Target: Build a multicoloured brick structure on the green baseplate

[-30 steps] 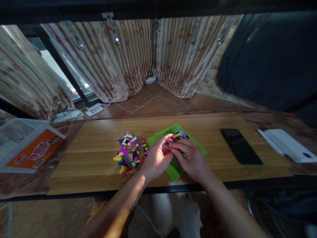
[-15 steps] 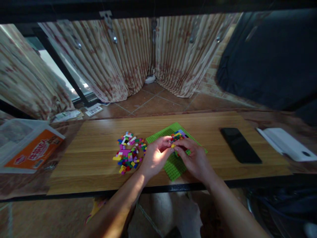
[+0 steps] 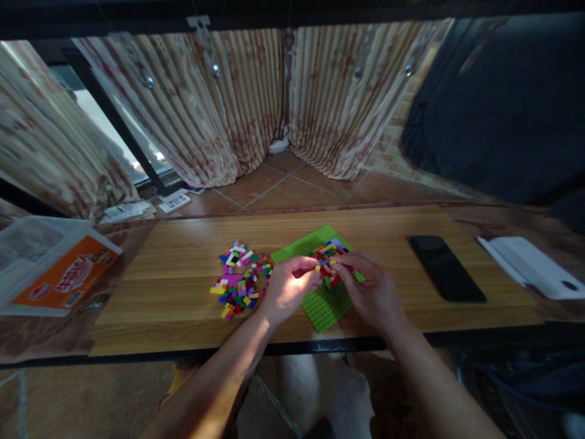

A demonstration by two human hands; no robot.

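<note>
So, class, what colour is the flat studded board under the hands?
Bright green baseplate, clearest in the head view.

Table layout, near edge to far edge
Baseplate [image 3: 324, 305] at mid-table by the near edge, brick cluster [image 3: 329, 263] on it; loose bricks [image 3: 238, 281] left; phone [image 3: 446, 268] right, notebook [image 3: 530, 267] at the right end.

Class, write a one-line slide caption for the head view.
Both hands, left hand and right hand, meet over coloured bricks on a green baseplate; loose bricks lie alongside.

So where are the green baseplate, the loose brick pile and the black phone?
green baseplate [image 3: 325, 308], head view, bare near corner.
loose brick pile [image 3: 240, 281], head view, middle of the heap.
black phone [image 3: 446, 268], head view, screen centre.
</note>
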